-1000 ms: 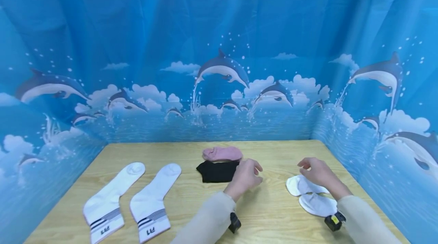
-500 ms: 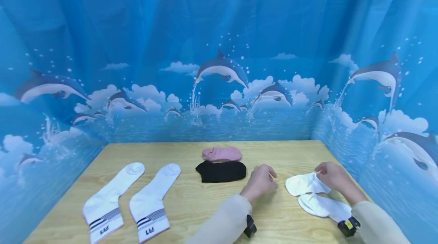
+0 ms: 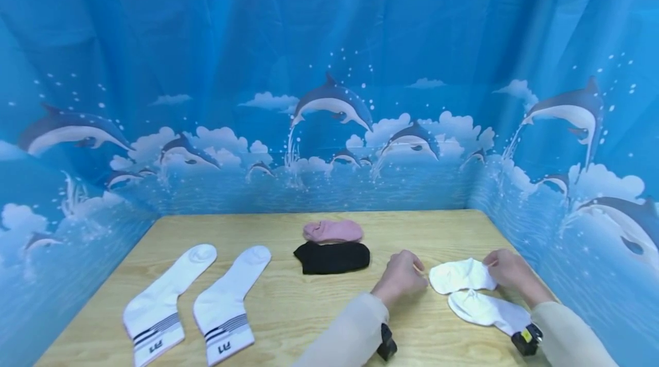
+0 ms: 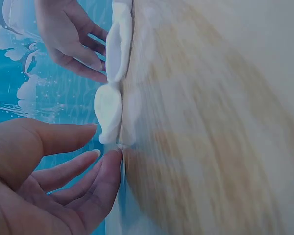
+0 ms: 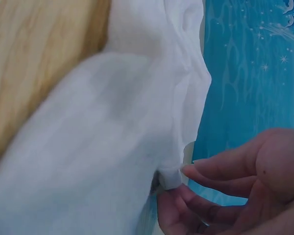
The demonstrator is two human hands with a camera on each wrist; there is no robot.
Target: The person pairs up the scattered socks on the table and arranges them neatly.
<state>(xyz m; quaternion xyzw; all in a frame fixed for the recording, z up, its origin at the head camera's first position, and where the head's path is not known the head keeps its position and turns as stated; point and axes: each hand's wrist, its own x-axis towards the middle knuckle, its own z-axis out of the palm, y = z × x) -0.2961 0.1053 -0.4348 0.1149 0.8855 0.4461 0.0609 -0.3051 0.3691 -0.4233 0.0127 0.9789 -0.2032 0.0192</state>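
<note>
Two short white ankle socks lie on the right side of the table, the far white sock point(image 3: 458, 275) just beyond the near white sock point(image 3: 484, 308). My right hand point(image 3: 509, 274) is at the right end of the far sock; in the right wrist view its thumb and fingers point(image 5: 213, 166) pinch the edge of the white fabric point(image 5: 169, 177). My left hand point(image 3: 403, 276) is low over the wood, left of that sock's rounded end. Its thumb and fingertips stand apart with nothing between them, as the left wrist view shows point(image 4: 63, 171).
A black sock point(image 3: 332, 258) lies mid-table with a pink sock point(image 3: 333, 231) behind it. To the left, two long white socks with dark stripes, one sock point(image 3: 170, 298) beside another sock point(image 3: 231, 298), lie flat. A blue dolphin curtain point(image 3: 329, 184) rises along the table's point(image 3: 247, 227) edges.
Both hands have moved right: the left from the black sock toward the white socks, the right from above the far white sock to its right end, which it now pinches.
</note>
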